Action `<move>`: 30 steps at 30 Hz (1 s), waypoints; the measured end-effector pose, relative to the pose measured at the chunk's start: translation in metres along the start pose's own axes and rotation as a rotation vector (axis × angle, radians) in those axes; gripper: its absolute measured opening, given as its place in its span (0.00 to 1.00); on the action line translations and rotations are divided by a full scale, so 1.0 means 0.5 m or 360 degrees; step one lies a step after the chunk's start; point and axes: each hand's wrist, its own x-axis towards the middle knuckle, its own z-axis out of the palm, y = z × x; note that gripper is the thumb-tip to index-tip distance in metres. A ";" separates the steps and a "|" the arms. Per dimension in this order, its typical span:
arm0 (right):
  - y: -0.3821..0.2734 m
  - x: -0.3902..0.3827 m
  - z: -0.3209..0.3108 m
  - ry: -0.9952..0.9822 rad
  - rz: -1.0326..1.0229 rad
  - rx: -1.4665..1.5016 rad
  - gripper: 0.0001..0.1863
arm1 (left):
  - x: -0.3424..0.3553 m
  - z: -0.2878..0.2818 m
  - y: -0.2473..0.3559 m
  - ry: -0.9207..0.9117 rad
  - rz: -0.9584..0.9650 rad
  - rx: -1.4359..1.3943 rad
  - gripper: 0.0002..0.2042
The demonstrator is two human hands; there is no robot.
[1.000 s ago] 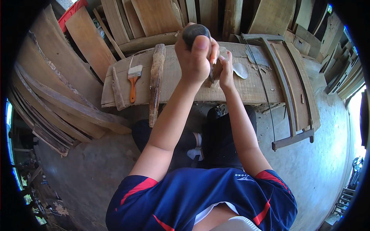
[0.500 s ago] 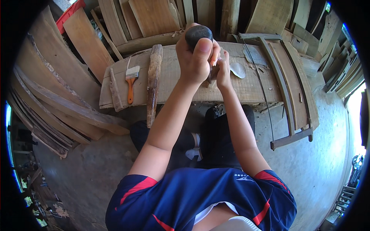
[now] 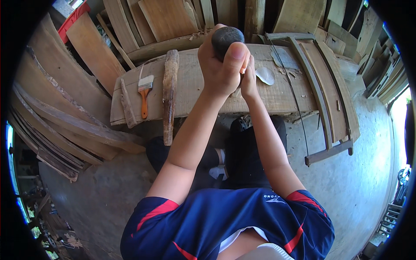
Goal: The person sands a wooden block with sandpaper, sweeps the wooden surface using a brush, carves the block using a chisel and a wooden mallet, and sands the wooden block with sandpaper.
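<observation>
My left hand (image 3: 221, 71) is closed around a tool whose dark, rounded handle end (image 3: 228, 41) points up toward me, with the thumb beside the knob. The lower part of this tool is hidden behind the hand. Close against it on the right, my right hand (image 3: 248, 81) is partly covered, so its finger grip cannot be made out. Both hands are over a wide, thick wooden plank bench (image 3: 195, 82). Just right of my right hand lies a pale, rounded flat piece (image 3: 265, 76).
On the bench's left lie a paintbrush (image 3: 145, 95) with an orange handle, a thin wood strip (image 3: 126, 104) and a rough wooden stick (image 3: 170, 95) overhanging the near edge. A wooden frame saw (image 3: 318, 95) rests at the right. Boards (image 3: 93, 47) lean along the back and left.
The right hand has drawn closer behind the left, and the brown piece between them is no longer visible. The dark handle end has shifted slightly right. The view has shifted a little.
</observation>
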 end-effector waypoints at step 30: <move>-0.230 0.020 0.068 -0.0512 -0.0275 0.0033 0.17 | -0.012 -0.075 0.042 -0.0267 0.0325 0.1058 0.25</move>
